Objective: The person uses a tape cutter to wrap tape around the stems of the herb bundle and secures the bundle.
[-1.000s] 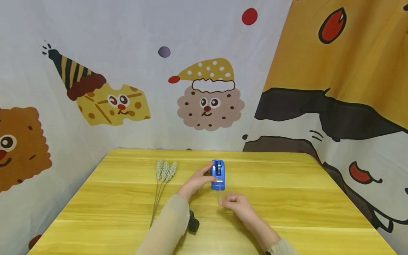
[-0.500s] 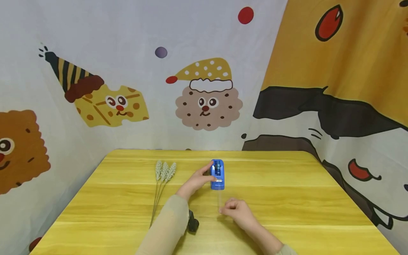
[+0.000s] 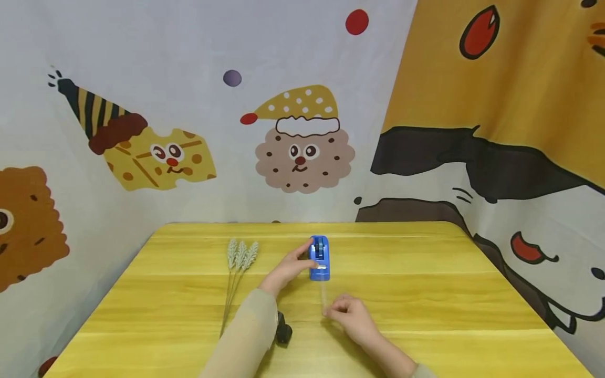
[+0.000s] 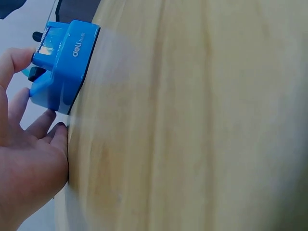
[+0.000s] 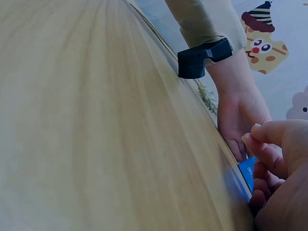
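A blue tape dispenser (image 3: 326,272) stands on the table, a black-cored roll in its upper part. My left hand (image 3: 289,268) grips it from the left, its thumb near the cutter. In the left wrist view, the thumb and fingertips touch the blue dispenser (image 4: 72,62). From its near end a strip of clear tape (image 3: 323,296) stretches toward me. My right hand (image 3: 353,319) pinches the free end between thumb and forefinger. The right wrist view shows my right hand (image 5: 288,154) in front of the left hand (image 5: 238,113), partly hiding the dispenser (image 5: 246,167).
Several grey-green dried-looking stems (image 3: 242,257) with fluffy heads lie on the wooden table (image 3: 406,283) left of my left arm. A black wrist camera (image 3: 283,331) sits on my left wrist. A cartoon-printed cloth (image 3: 198,94) hangs behind the table.
My right hand has moved back toward me, drawing out a longer strip of tape, and is nearly still lately. My left hand keeps its grip on the dispenser. The head view has turned slightly right.
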Demonstrator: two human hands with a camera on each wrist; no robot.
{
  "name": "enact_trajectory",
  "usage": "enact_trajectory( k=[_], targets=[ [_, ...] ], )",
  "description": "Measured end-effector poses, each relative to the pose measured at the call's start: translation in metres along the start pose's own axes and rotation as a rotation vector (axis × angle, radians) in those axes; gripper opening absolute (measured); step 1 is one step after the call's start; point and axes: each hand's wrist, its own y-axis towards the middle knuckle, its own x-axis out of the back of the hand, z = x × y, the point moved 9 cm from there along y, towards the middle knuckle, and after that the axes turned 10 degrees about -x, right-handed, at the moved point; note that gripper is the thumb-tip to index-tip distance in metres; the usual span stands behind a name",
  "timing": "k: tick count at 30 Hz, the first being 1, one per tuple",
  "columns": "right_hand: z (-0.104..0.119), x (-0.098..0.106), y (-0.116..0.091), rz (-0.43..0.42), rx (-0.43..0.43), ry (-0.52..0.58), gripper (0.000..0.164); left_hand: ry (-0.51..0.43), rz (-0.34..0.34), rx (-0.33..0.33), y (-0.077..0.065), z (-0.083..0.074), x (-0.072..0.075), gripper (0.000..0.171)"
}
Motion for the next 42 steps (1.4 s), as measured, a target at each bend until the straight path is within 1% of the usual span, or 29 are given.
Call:
enact_trajectory(
  k=[2, 5, 8, 12, 14, 16, 18, 20, 22, 27, 29, 31, 32, 34, 37, 39, 41, 42],
  targets=[
    [0.000, -0.002, 0.001, 0.008, 0.003, -0.007, 0.012, 0.013, 0.005, 0.003, -0.002, -0.001, 0.001, 0.082],
    [0.000, -0.003, 0.001, 0.017, 0.003, 0.006, 0.012, 0.046, 0.023, -0.015, -0.004, -0.005, 0.001, 0.081],
    [-0.001, -0.003, 0.001, 0.018, 0.010, 0.019, 0.011, 0.142, 0.061, -0.055, -0.007, -0.015, 0.001, 0.076],
    [-0.001, -0.003, 0.001, 0.012, 0.021, 0.024, 0.010, 0.307, 0.119, -0.110, -0.015, -0.033, 0.004, 0.061],
    [0.000, -0.004, 0.001, 0.008, 0.029, 0.024, 0.009, 0.354, 0.140, -0.143, -0.022, -0.045, 0.009, 0.053],
    [0.001, -0.004, 0.000, 0.003, 0.031, 0.027, 0.009, 0.375, 0.150, -0.179, -0.029, -0.057, 0.016, 0.046],
    [0.002, -0.003, 0.000, -0.005, 0.030, 0.026, 0.009, 0.389, 0.140, -0.194, -0.035, -0.066, 0.027, 0.041],
    [0.002, -0.002, -0.001, -0.009, 0.024, 0.033, 0.009, 0.407, 0.113, -0.190, -0.042, -0.071, 0.043, 0.037],
    [0.002, -0.002, -0.001, -0.010, 0.021, 0.030, 0.010, 0.433, 0.071, -0.159, -0.051, -0.069, 0.062, 0.034],
    [0.000, -0.003, 0.000, -0.011, 0.021, 0.040, 0.009, 0.534, -0.082, -0.070, -0.076, -0.055, 0.118, 0.030],
    [-0.001, -0.001, 0.000, -0.021, 0.021, 0.044, 0.008, 0.587, -0.133, -0.038, -0.084, -0.049, 0.135, 0.030],
    [-0.002, 0.000, 0.000, -0.028, 0.023, 0.040, 0.007, 0.624, -0.177, -0.005, -0.093, -0.043, 0.149, 0.030],
    [-0.002, 0.001, 0.000, -0.030, 0.025, 0.036, 0.007, 0.647, -0.191, 0.008, -0.097, -0.039, 0.154, 0.031],
    [-0.002, 0.001, 0.000, -0.030, 0.030, 0.030, 0.008, 0.662, -0.198, 0.044, -0.105, -0.031, 0.161, 0.036],
    [-0.002, -0.001, 0.000, -0.023, 0.027, 0.033, 0.007, 0.634, -0.182, 0.127, -0.117, -0.013, 0.166, 0.049],
    [-0.003, -0.002, 0.000, -0.020, 0.022, 0.038, 0.008, 0.596, -0.166, 0.178, -0.124, -0.003, 0.166, 0.058],
    [-0.003, -0.003, 0.000, -0.020, 0.017, 0.042, 0.007, 0.576, -0.163, 0.203, -0.129, 0.003, 0.167, 0.062],
    [-0.003, -0.003, 0.000, -0.022, 0.015, 0.040, 0.008, 0.573, -0.166, 0.204, -0.130, 0.004, 0.167, 0.062]
  ],
)
